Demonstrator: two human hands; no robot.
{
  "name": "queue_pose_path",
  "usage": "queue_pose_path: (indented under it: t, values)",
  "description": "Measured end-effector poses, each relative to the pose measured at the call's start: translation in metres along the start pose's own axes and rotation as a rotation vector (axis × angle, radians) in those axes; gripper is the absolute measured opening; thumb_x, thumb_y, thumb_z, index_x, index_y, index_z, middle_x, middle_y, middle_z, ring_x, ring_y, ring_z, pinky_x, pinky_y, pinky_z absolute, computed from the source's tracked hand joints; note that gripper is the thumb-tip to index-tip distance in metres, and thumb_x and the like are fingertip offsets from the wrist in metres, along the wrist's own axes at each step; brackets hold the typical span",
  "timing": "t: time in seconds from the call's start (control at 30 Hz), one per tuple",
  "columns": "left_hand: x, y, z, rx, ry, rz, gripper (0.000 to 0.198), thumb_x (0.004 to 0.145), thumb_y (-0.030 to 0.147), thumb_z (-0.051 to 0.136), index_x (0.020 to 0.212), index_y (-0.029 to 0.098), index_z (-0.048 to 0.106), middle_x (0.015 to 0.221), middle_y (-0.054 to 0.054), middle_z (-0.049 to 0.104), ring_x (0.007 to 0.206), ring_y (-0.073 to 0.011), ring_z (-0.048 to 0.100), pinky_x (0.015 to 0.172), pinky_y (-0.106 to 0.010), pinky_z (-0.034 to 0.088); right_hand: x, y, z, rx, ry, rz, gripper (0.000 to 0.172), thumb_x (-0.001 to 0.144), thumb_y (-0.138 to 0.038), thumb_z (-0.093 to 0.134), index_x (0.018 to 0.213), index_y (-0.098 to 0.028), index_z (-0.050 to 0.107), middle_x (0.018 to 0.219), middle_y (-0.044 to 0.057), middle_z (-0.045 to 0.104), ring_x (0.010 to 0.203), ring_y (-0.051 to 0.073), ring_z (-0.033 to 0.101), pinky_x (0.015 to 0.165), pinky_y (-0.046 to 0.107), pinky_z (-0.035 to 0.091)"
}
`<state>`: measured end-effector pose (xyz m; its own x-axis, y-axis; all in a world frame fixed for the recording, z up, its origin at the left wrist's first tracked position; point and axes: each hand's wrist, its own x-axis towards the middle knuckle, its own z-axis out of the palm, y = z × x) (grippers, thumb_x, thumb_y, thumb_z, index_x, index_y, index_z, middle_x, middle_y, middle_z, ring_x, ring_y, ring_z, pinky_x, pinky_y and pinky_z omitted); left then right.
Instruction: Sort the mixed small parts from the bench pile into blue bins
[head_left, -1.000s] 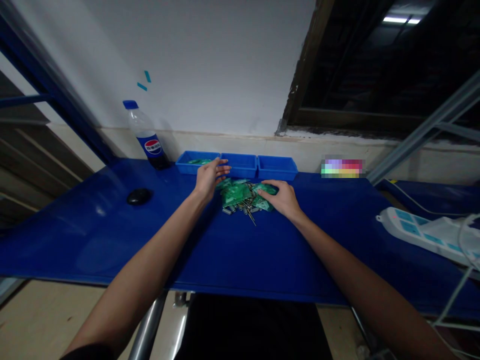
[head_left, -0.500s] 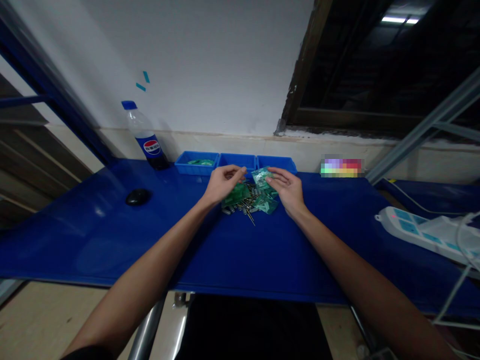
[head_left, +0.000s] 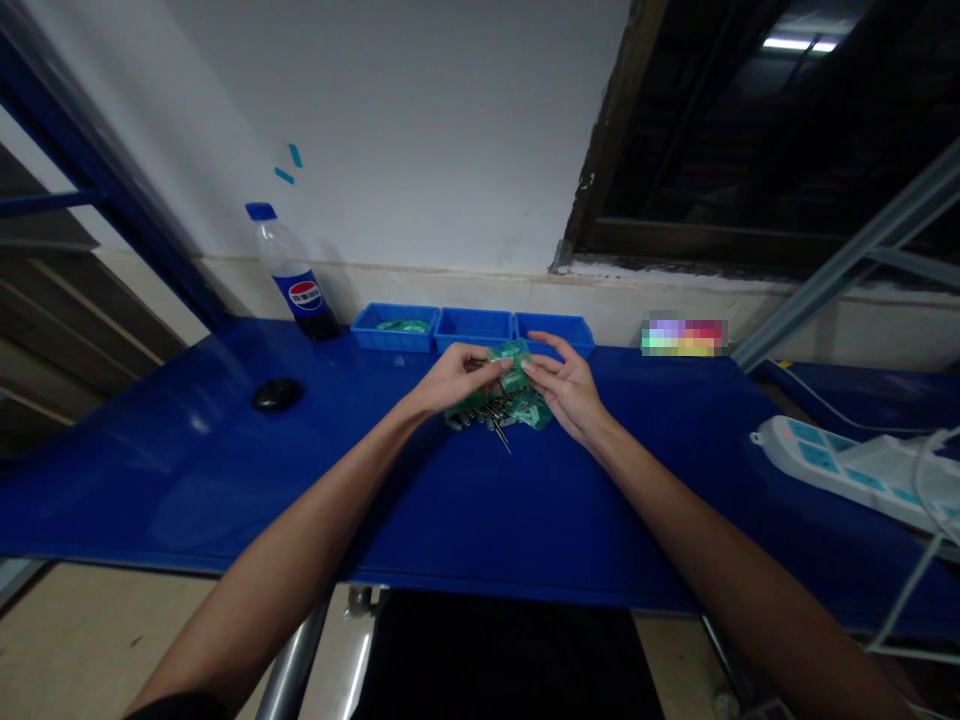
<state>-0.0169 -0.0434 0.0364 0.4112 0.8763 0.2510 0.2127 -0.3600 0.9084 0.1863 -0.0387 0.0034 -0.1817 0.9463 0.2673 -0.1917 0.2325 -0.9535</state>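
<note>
A small green plastic packet is held up between my two hands. My left hand pinches its left side between thumb and fingers. On the right side, my right hand grips it with thumb and index finger, the other fingers spread. Beneath them lies a pile of small metal parts, some long and thin like screws or bits. More green packets rest on the pile, partly hidden by my hands.
Three blue bins stand along the wall, the left one holding green packets. A cola bottle and black mouse are at left. A white power strip lies right, on the blue table.
My right hand has brought the green packet leftward to my left hand, which has shifted slightly right and now grips it too.
</note>
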Motion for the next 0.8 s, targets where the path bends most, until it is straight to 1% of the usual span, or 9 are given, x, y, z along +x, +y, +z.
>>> queue_pose_path:
  t: [0.07, 0.13, 0.2, 0.27, 0.37, 0.43, 0.53, 0.6, 0.8]
  values:
    - [0.0, 0.001, -0.001, -0.043, -0.008, -0.035, 0.045, 0.086, 0.055, 0.069, 0.063, 0.017, 0.067, 0.06, -0.004, 0.065, 0.054, -0.0112, 0.053, 0.053, -0.025, 0.038, 0.002, 0.004, -0.002, -0.047, 0.009, -0.007, 0.053, 0.078, -0.037, 0.083, 0.126, -0.029, 0.062, 0.101, 0.004, 0.079, 0.096, 0.025, 0.076, 0.092, 0.044, 0.06]
    - [0.003, -0.002, -0.004, -0.103, 0.069, -0.078, 0.044, 0.084, 0.052, 0.073, 0.059, 0.017, 0.066, 0.057, -0.005, 0.064, 0.051, -0.0111, 0.053, 0.051, -0.025, 0.038, 0.004, 0.01, -0.006, -0.162, 0.063, -0.048, 0.045, 0.079, -0.038, 0.082, 0.119, -0.027, 0.065, 0.098, 0.005, 0.08, 0.095, 0.025, 0.076, 0.091, 0.044, 0.06]
    - [0.007, -0.009, -0.009, -0.201, 0.22, -0.13, 0.043, 0.082, 0.048, 0.076, 0.055, 0.016, 0.062, 0.056, -0.006, 0.063, 0.049, -0.0108, 0.052, 0.049, -0.025, 0.037, 0.006, 0.014, -0.013, -0.376, 0.133, -0.127, 0.032, 0.084, -0.039, 0.076, 0.112, -0.025, 0.069, 0.098, 0.006, 0.08, 0.095, 0.026, 0.076, 0.09, 0.044, 0.059]
    - [0.011, -0.016, -0.016, -0.322, 0.419, -0.17, 0.041, 0.083, 0.043, 0.076, 0.056, 0.015, 0.062, 0.058, -0.007, 0.064, 0.049, -0.0104, 0.051, 0.048, -0.024, 0.037, 0.006, 0.017, -0.02, -0.616, 0.145, -0.19, 0.025, 0.088, -0.037, 0.071, 0.109, -0.024, 0.072, 0.104, 0.006, 0.08, 0.101, 0.027, 0.075, 0.093, 0.045, 0.057]
    - [0.015, -0.023, -0.029, -0.539, 0.699, -0.194, 0.03, 0.087, 0.039, 0.074, 0.072, 0.014, 0.068, 0.065, -0.006, 0.067, 0.051, -0.0088, 0.051, 0.048, -0.021, 0.04, 0.005, 0.019, -0.025, -0.857, 0.1, -0.197, 0.022, 0.09, -0.034, 0.069, 0.109, -0.025, 0.074, 0.113, 0.007, 0.079, 0.107, 0.028, 0.073, 0.098, 0.047, 0.055]
    - [0.015, -0.026, -0.036, -0.686, 0.8, -0.19, 0.023, 0.09, 0.037, 0.074, 0.086, 0.014, 0.071, 0.073, -0.006, 0.071, 0.055, -0.0083, 0.054, 0.049, -0.019, 0.042, 0.004, 0.02, -0.025, -0.937, 0.075, -0.176, 0.024, 0.089, -0.032, 0.07, 0.111, -0.024, 0.075, 0.114, 0.007, 0.079, 0.106, 0.029, 0.073, 0.098, 0.047, 0.055]
    - [0.013, -0.029, -0.045, -0.875, 0.843, -0.196, 0.022, 0.092, 0.033, 0.075, 0.104, 0.015, 0.071, 0.089, -0.008, 0.075, 0.063, -0.0094, 0.061, 0.054, -0.018, 0.046, 0.004, 0.024, -0.025, -0.981, 0.049, -0.166, 0.028, 0.086, -0.028, 0.072, 0.114, -0.022, 0.075, 0.114, 0.008, 0.079, 0.105, 0.029, 0.074, 0.096, 0.045, 0.056]
    - [0.012, -0.03, -0.047, -0.929, 0.836, -0.221, 0.023, 0.094, 0.033, 0.073, 0.108, 0.015, 0.071, 0.096, -0.01, 0.076, 0.069, -0.0107, 0.064, 0.058, -0.019, 0.048, 0.005, 0.027, -0.026, -0.988, 0.049, -0.165, 0.028, 0.085, -0.027, 0.073, 0.112, -0.022, 0.076, 0.111, 0.008, 0.08, 0.103, 0.028, 0.074, 0.094, 0.043, 0.058]
    - [0.011, -0.029, -0.039, -0.749, 0.7, -0.244, 0.027, 0.095, 0.042, 0.067, 0.102, 0.017, 0.075, 0.093, -0.008, 0.077, 0.071, -0.0121, 0.064, 0.062, -0.022, 0.047, 0.006, 0.031, -0.03, -0.906, 0.085, -0.16, 0.019, 0.085, -0.027, 0.072, 0.101, -0.022, 0.078, 0.102, 0.006, 0.081, 0.091, 0.026, 0.077, 0.087, 0.041, 0.062]
